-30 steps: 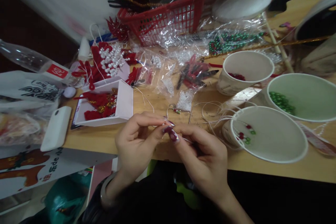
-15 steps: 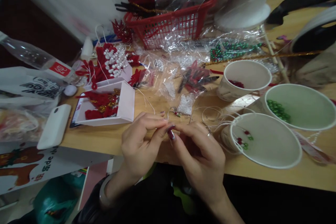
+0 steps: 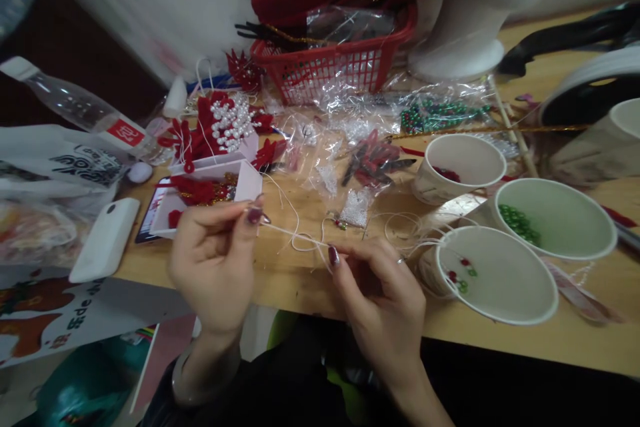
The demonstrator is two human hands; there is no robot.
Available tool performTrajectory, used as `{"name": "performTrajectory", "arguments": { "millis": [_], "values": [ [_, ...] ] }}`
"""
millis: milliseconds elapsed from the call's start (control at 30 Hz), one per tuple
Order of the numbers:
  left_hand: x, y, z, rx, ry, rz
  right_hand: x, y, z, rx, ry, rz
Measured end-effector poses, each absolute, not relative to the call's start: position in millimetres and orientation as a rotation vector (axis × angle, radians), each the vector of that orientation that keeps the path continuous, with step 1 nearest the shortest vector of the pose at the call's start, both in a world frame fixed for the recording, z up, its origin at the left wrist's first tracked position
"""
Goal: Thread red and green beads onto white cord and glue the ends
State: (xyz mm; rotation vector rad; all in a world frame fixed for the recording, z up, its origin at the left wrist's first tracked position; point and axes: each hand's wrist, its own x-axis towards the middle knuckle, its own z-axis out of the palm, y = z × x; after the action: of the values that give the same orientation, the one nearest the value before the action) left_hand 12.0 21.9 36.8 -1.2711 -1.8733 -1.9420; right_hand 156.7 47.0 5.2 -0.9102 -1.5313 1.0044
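Note:
A thin white cord (image 3: 293,232) runs taut between my two hands above the table's front edge. My left hand (image 3: 215,260) pinches one end between thumb and fingertips, just in front of the white box (image 3: 249,181) of red and gold pieces. With thumb and forefinger closed, my right hand (image 3: 383,300) grips the cord further right. A loop of it hangs between the hands. Beyond lie a small bag of tiny clear beads (image 3: 355,207) and a small red and green bead piece (image 3: 341,224).
Paper cups stand at right: one with red beads (image 3: 460,140), one with green beads (image 3: 555,187), one with corded bead pieces (image 3: 500,313). A red basket (image 3: 340,67) stands behind plastic bags. At left are a bottle (image 3: 85,103) and a white device (image 3: 105,240).
My hands were together at the fingertips; the left has drawn away to the left, stretching the cord between them. My right hand stays in nearly the same spot. The camera view has shifted slightly.

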Motion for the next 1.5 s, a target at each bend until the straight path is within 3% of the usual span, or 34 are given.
{"name": "performTrajectory", "arguments": {
  "millis": [133, 400, 667, 1000, 1200, 1500],
  "values": [
    [18.0, 20.3, 39.8, -1.409, -2.036, -2.04, 159.3, 48.6, 4.0, -0.841, -1.58, 0.951],
    [33.2, 23.5, 34.8, -1.735, -2.115, -2.418, 160.9, 52.0, 5.2, -0.671, -1.546, 1.219],
    [27.3, 21.8, 30.5, -1.885, -1.97, -2.391, 163.1, 49.6, 8.3, -0.643, -1.461, 1.352],
    [37.1, 28.9, 36.9, -1.069, -2.384, -3.387, 160.6, 48.2, 4.9, -0.703, -1.419, 1.387],
    [39.8, 31.8, 36.0, -0.704, -2.413, -3.622, 162.2, 45.8, 5.1, -0.764, -1.396, 1.367],
    [38.6, 31.3, 32.3, -0.709, -2.472, -3.581, 159.9, 44.8, 1.7, -0.786, -1.35, 1.353]
  ]
}}
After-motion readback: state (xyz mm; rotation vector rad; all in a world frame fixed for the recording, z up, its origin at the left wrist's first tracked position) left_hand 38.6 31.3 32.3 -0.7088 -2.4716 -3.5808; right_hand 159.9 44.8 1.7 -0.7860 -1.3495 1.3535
